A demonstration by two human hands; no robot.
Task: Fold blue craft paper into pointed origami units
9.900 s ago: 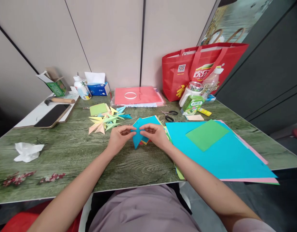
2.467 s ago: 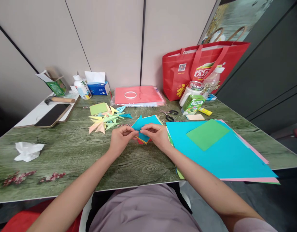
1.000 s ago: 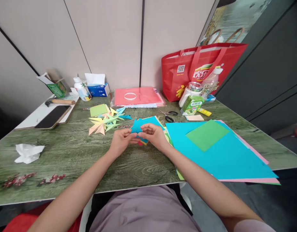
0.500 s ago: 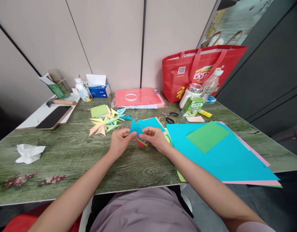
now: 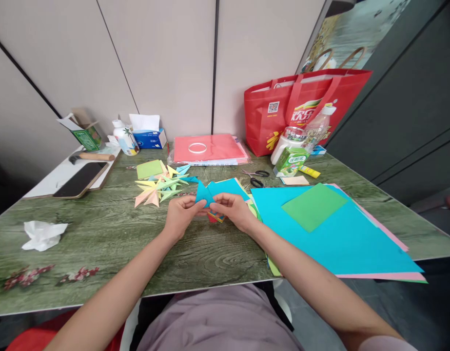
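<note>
A small folded piece of blue paper (image 5: 203, 193), pointed at the top, is pinched between my two hands above the table. My left hand (image 5: 181, 213) grips its left side, thumb in front and fingers behind. On its right side, my right hand (image 5: 232, 210) closes thumb and fingers on the lower edge. Just behind lies a stack of paper squares with a blue sheet (image 5: 230, 187) on top, partly hidden by my hands. Folded pointed paper pieces (image 5: 161, 184) in yellow, green, peach and blue are heaped to the left, beside a light green paper square (image 5: 149, 169).
Large coloured sheets (image 5: 320, 248) with a green square (image 5: 314, 207) cover the right side. Scissors (image 5: 257, 181), a green drink carton (image 5: 291, 162) and a red bag (image 5: 264, 117) stand or lie behind. At left are a phone (image 5: 81, 180), hammer (image 5: 93, 156) and crumpled tissue (image 5: 44, 235).
The view has shifted very slightly. Both hands keep their hold on the folded blue paper, with barely any movement of the fingers.
</note>
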